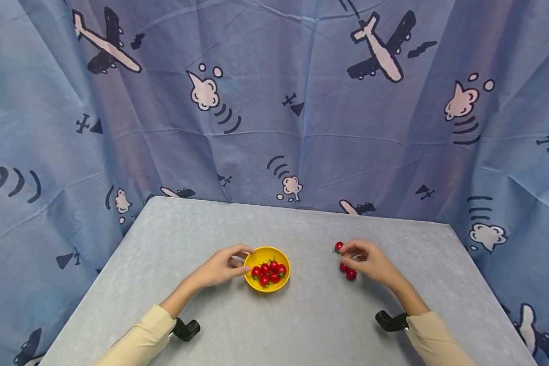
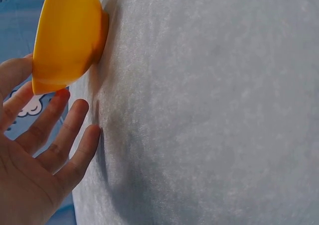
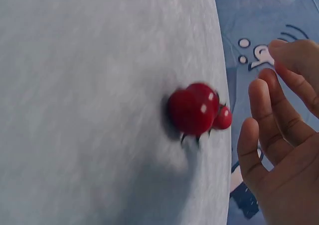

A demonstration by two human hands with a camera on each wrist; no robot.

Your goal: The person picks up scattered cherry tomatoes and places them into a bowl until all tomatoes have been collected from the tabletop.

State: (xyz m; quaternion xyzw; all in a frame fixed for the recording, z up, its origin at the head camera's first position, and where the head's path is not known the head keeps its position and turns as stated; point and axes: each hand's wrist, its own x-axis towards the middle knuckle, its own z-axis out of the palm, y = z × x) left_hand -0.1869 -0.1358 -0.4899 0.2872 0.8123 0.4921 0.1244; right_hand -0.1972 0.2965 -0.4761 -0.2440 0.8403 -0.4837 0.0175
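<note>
A yellow bowl (image 1: 266,291) stands on the table with several red cherry tomatoes (image 1: 274,277) inside, some with green stems. My left hand (image 1: 220,265) holds the bowl's left rim, the thumb at the edge. Seen from the left wrist, its middle fingertip (image 2: 62,92) meets the bowl's outer wall, and the other fingers spread below. To the right, my right hand (image 1: 368,261) hovers over loose cherry tomatoes (image 1: 351,274), its fingers loosely bent and nothing between them. In the right wrist view three tomatoes (image 3: 188,113) lie on the table, apart from the fingers.
The grey table (image 1: 302,325) reaches back to a blue curtain (image 1: 256,101) printed with planes and clouds. Black wrist cameras are strapped to the left forearm (image 1: 186,329) and the right forearm (image 1: 390,321). Bare tabletop separates the bowl from the loose tomatoes.
</note>
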